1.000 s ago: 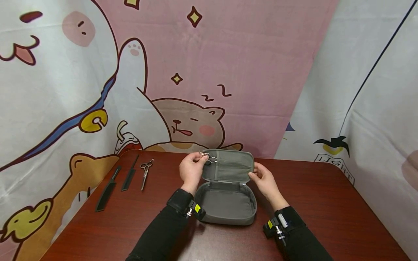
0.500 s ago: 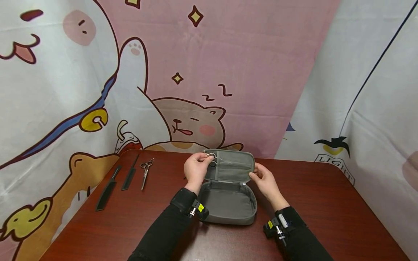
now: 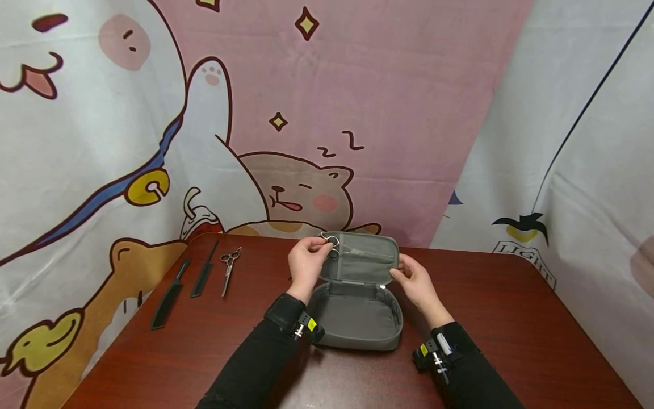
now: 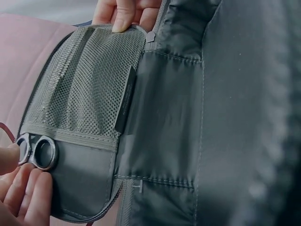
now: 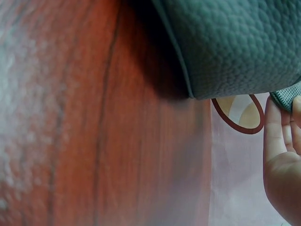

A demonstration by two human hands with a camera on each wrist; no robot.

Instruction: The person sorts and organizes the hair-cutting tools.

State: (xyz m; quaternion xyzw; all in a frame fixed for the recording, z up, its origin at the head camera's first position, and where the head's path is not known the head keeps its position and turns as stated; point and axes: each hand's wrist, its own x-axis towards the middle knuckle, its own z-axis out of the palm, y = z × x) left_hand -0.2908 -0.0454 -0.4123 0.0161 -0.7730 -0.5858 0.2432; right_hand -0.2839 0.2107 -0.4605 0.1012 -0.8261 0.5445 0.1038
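Observation:
A grey zip case [image 3: 357,341] stands unfolded on the table, its lid [image 3: 365,275] raised at the back. My left hand [image 3: 306,264] pinches a pair of scissors [image 4: 45,153] by the finger rings at the lid's left side. The blades run under the mesh pocket [image 4: 94,80], so only the rings show plainly. My right hand [image 3: 415,281] grips the lid's right edge between thumb and fingers; the right wrist view catches part of this hand [image 5: 284,165] beside the case's pebbled outer wall [image 5: 235,52].
Left of the case lie a wide black comb [image 3: 167,304], a smaller black comb [image 3: 202,279] and a second pair of scissors [image 3: 229,270]. The brown table [image 3: 485,341] ends at a printed cloth backdrop [image 3: 398,113].
My left hand has moved right, and the scissors' blades have slid into the lid's mesh pocket up to the rings. My right hand stays on the lid.

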